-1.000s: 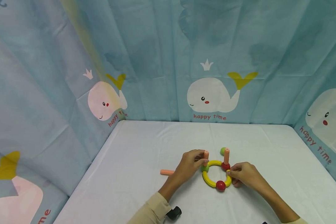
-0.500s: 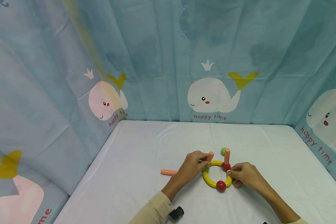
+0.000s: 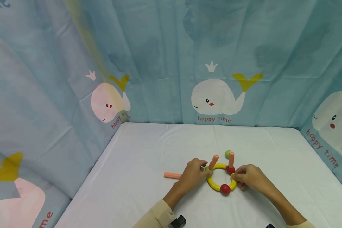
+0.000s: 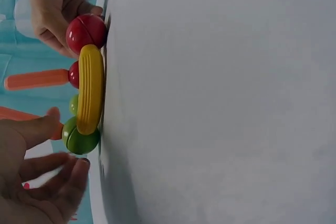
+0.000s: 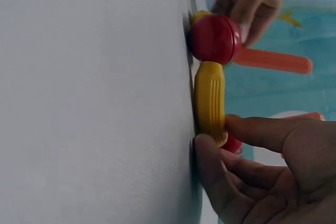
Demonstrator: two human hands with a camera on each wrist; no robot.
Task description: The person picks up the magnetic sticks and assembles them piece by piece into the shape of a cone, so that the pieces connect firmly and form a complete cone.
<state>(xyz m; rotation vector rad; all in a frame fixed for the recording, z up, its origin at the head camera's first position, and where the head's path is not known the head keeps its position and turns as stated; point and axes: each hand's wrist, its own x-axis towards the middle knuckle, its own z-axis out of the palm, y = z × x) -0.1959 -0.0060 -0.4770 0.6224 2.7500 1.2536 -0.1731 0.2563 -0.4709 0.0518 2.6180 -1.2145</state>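
A ring of yellow curved pieces joined by balls lies on the table. My right hand pinches the yellow curved piece on its right side between thumb and fingers. At the left side, my left hand has thumb and fingers spread around the green ball, with fingertips right at it. From that ball an orange stick leans to the right, out of the fingers. Another orange stick stands upright in the back red ball. The front red ball is untouched by either hand.
A loose orange stick lies left of the ring, partly behind the left hand. Behind the ring sits a second green ball. Blue whale-print curtains border the white table.
The stick at the green ball has tipped from upright to leaning right. My left hand has let go of it and dropped lower beside the ball. The right hand has kept its place.
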